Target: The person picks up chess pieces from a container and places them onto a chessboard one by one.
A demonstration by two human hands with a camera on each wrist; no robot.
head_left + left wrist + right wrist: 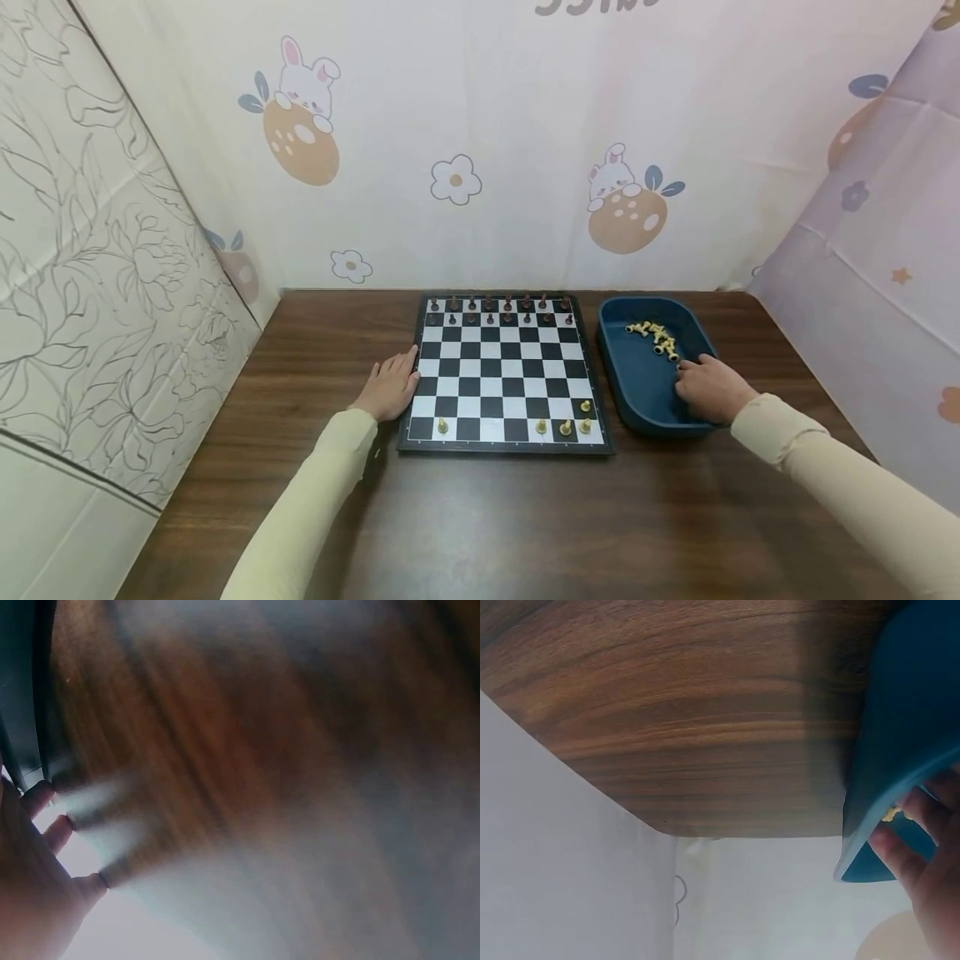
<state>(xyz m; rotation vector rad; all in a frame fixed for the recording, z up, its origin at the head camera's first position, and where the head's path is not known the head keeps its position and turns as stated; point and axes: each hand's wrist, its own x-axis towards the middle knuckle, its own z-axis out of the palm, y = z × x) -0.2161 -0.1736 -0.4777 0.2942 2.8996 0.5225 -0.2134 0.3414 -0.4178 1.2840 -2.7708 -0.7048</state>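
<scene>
A black-and-white chessboard (480,367) lies on the table. My left hand (387,387) rests beside its left edge, fingers extended and fingertips at the rim; in the left wrist view the fingers (56,832) spread against the wood. My right hand (714,389) reaches over the near right side of a blue bin (633,392), its fingers lowered inside. Pale yellow chess pieces (658,340) lie in a heap just past those fingers. In the right wrist view a yellow piece (892,814) shows between the fingers; I cannot tell whether they grip it.
Two rows of dark red chess pieces (490,318) stand along the board's far side. On the near row stand a yellow piece (442,426) at left and several at right, with another yellow piece (585,406) one row ahead. A printed curtain (517,225) hangs behind the wooden table (480,517).
</scene>
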